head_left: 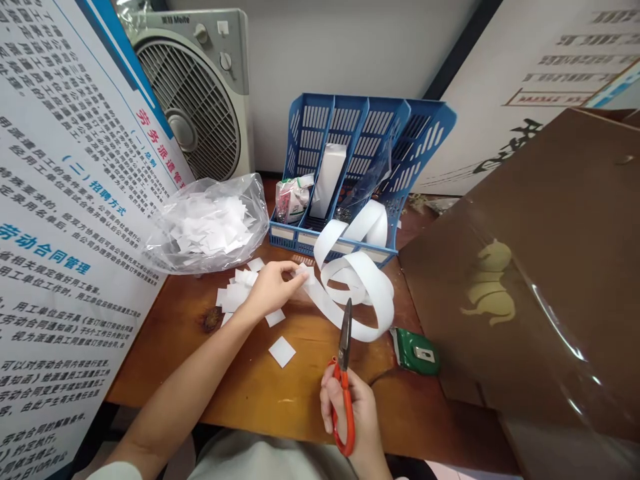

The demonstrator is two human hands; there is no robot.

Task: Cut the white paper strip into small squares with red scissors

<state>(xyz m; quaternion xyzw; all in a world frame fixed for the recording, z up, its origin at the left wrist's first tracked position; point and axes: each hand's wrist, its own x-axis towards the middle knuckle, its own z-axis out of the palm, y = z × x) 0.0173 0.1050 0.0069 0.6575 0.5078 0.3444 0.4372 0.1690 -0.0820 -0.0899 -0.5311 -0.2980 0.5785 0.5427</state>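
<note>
My left hand (275, 288) pinches the loose end of a long white strip (373, 283) between thumb and fingertips. That strip curls in wide loops over the table and up against the blue file rack. My right hand (353, 407) is wrapped round the red handles of a pair of scissors (345, 340). The blades look closed and point away from me, their tip just in front of the strip's loops. Several cut white squares (235, 293) lie in a loose heap beside and under my left hand. One single square (282, 351) lies apart, nearer to me.
A clear plastic bag (210, 223) full of white pieces stands at the left, before a box fan (195, 100). The blue file rack (335, 243) is at the back. A green tape measure (417, 351) lies right, near a brown box (530, 267). A printed board (65, 200) borders the left.
</note>
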